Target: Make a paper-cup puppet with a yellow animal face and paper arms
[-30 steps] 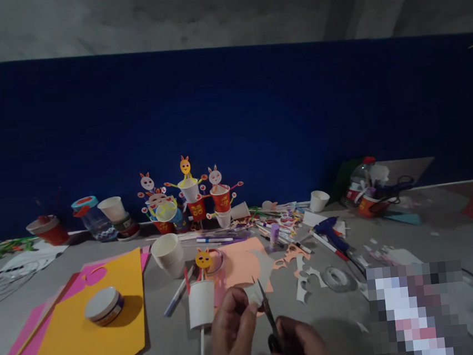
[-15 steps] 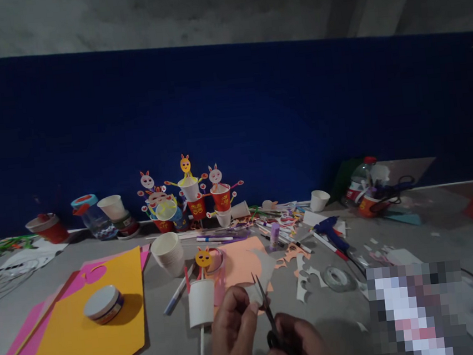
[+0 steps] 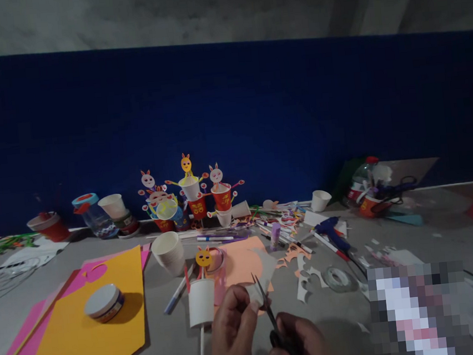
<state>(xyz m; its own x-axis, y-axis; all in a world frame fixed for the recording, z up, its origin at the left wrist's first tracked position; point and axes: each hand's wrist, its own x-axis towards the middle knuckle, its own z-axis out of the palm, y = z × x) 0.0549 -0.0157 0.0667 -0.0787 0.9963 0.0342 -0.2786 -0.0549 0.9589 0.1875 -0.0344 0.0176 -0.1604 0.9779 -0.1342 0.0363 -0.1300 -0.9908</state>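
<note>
Between the thumb and fingers of my left hand (image 3: 235,328) is a small piece of white paper (image 3: 255,293). My right hand (image 3: 300,339) grips dark-handled scissors (image 3: 271,315), blades pointing up and slightly apart at the right edge of the paper. Left of my hands lies a white paper cup (image 3: 202,303) on its side, with a white stick coming out below and a yellow rabbit face (image 3: 203,256) above it. Behind my hands, a peach paper sheet (image 3: 242,260) rests on the table.
Orange paper (image 3: 84,331) with a round white-lidded jar (image 3: 104,303) covers the left. Stacked white cups (image 3: 168,254) stand behind the cup figure. Finished cup figures (image 3: 190,190) line the blue partition. A clear tape roll (image 3: 337,278), a blue glue gun (image 3: 329,231) and paper scraps (image 3: 302,277) lie to the right.
Both hands stay almost in place. The scissors have shifted very slightly to the right with my right hand, and the whole view has moved a touch.
</note>
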